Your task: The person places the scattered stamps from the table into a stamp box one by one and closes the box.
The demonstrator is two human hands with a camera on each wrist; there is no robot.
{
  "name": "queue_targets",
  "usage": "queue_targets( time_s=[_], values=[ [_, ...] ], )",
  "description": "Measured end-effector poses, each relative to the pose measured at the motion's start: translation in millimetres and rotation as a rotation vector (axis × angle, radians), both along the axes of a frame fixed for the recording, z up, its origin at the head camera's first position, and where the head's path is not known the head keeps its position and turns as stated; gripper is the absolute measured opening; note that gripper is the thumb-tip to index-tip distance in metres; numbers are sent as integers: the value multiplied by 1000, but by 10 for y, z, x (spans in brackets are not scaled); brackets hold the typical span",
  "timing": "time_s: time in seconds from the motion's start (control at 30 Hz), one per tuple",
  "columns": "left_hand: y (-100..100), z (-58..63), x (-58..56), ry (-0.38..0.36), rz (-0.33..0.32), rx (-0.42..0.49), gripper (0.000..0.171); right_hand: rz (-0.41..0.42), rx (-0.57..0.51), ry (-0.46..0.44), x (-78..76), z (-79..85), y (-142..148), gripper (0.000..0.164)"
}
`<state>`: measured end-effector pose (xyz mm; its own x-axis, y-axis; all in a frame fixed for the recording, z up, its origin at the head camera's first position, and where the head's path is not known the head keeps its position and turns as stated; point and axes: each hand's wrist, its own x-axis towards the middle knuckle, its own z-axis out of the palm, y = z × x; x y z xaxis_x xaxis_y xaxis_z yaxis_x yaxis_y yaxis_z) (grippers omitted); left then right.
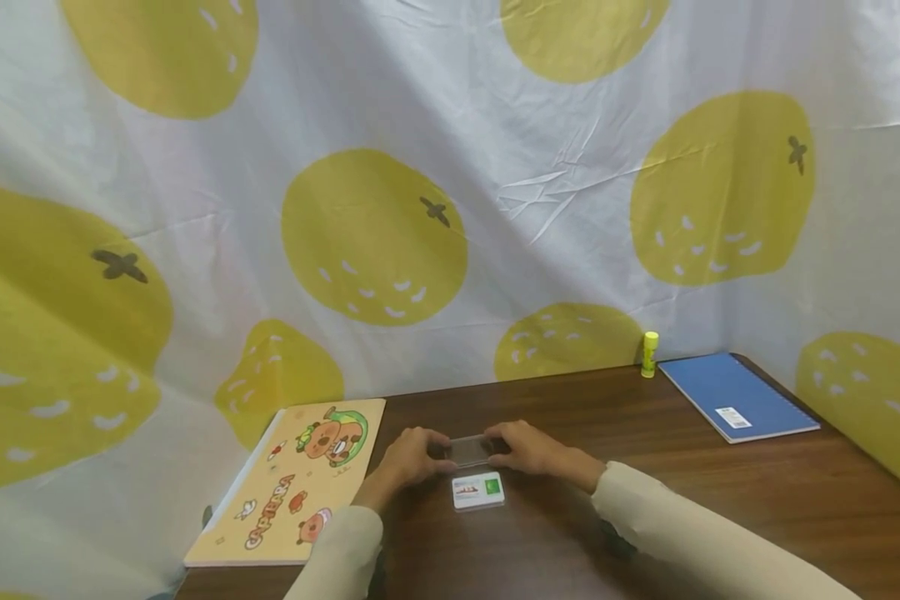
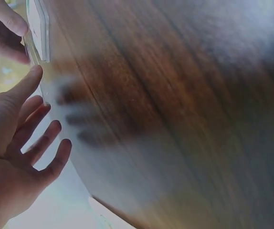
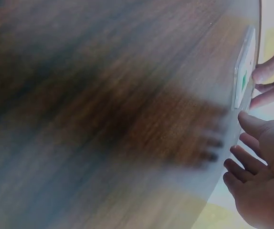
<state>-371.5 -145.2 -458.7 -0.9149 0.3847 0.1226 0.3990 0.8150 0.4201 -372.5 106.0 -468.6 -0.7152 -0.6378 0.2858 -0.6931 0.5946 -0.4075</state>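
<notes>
A clear rectangular plastic piece [image 1: 469,451], like a lid or shallow cover, sits between the two hands above the dark table. My left hand [image 1: 411,457] pinches its left end between thumb and index finger, and my right hand [image 1: 528,447] pinches the right end. In both wrist views the other fingers of the left hand [image 2: 13,143] and right hand [image 3: 266,171] spread loosely. Just nearer to me lies a flat white case [image 1: 477,490] with rounded corners, a small picture and a green patch. It rests on the table, seen edge-on in the right wrist view.
A Capybara-patterned drawing book [image 1: 285,483] lies at the left of the table [image 1: 570,533]. Back right are a yellow glue stick [image 1: 649,354], standing upright, and a blue notebook [image 1: 735,396]. A fruit-printed curtain [image 1: 495,233] hangs behind and beside the table.
</notes>
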Motion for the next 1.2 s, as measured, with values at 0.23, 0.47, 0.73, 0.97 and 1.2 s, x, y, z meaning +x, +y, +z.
queue_targets(
  time_s=[0.23,0.47,0.73,0.97,1.2],
  values=[
    [-3,50,67,10,-11,12,45,34,-22,36,41,33,46,34],
    [-12,114,180,68,-61,21,44,34,-32,67,151,101,100,37],
    [-39,121,277,104,-106,-8,43,31,-40,22,275,128,129,40],
    [-50,113,351,84,-120,-2,43,26,-21,21,343,97,127,39],
    [-53,55,418,67,-123,0,42,24,5,21,439,81,151,37]
  ],
)
